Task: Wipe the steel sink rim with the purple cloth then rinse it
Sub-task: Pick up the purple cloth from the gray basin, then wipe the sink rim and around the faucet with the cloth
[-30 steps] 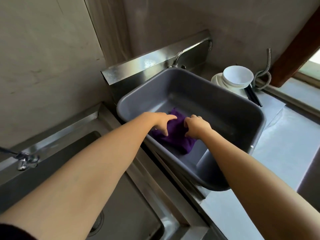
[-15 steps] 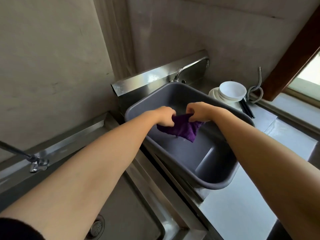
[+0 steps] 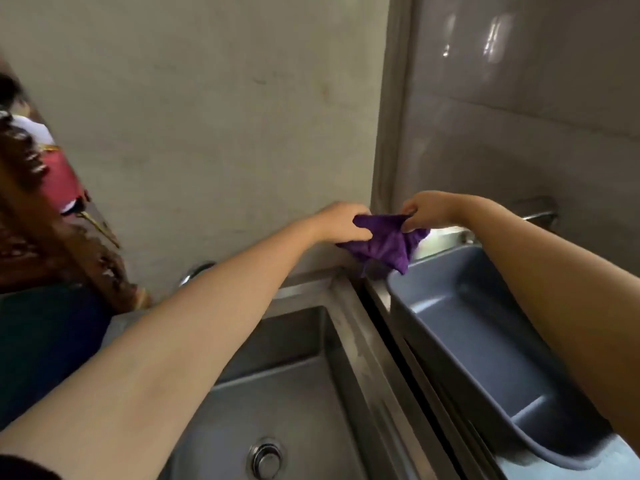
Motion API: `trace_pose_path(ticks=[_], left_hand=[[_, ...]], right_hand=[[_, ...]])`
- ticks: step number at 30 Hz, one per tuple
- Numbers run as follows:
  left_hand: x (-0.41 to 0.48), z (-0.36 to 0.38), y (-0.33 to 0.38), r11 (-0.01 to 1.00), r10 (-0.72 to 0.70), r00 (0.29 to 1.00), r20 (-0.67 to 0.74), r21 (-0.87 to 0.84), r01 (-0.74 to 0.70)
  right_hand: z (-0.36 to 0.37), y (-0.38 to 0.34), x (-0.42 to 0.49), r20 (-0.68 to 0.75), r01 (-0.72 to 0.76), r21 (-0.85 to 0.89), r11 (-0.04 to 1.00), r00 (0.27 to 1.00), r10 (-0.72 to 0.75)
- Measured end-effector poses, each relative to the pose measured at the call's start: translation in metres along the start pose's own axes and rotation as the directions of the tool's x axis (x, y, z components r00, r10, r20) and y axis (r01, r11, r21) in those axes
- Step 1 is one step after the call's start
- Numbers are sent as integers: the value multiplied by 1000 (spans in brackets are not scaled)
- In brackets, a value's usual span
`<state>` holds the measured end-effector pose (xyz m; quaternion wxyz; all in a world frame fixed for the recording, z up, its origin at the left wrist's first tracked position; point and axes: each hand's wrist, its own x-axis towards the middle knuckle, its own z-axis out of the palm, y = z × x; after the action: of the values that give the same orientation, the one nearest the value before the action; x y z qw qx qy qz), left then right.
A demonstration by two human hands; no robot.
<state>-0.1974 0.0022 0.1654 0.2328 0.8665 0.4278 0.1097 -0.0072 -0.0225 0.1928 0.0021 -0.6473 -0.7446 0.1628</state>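
Both hands, left hand (image 3: 341,221) and right hand (image 3: 420,211), pinch the purple cloth (image 3: 386,242) at centre frame, above the sink rim (image 3: 356,334); wiping and rinsing look not yet begun.

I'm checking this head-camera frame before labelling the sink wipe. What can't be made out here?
Head view:
Steel sink rim: near side cut off by the bottom edge, left side under the left arm.
Tap: mostly behind the left arm.
Objects at the left edge: motion-blurred, unidentifiable.
Grey tub: right side covered by the right arm.
Purple cloth: upper edge buried in the grip of left hand and right hand.
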Motion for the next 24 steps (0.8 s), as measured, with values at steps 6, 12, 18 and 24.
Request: trace_pose_path(ticks=[6, 12, 18, 24], left_hand=[[-108, -67, -88, 976, -213, 967, -141, 4, 216], [-223, -97, -172, 921, -389, 906, -165, -46, 387], [-320, -98, -250, 861, -506, 855, -112, -113, 495], [-374, -61, -322, 819, -569, 818, -83, -149, 554]], right_hand=[[7, -136, 34, 45, 241, -8, 971, 970, -240], [50, -266, 58, 162, 423, -22, 906, 896, -414], [117, -375, 78, 285, 522, -7, 853, 818, -499], [202, -431, 93, 377, 528, 1, 849, 787, -489]])
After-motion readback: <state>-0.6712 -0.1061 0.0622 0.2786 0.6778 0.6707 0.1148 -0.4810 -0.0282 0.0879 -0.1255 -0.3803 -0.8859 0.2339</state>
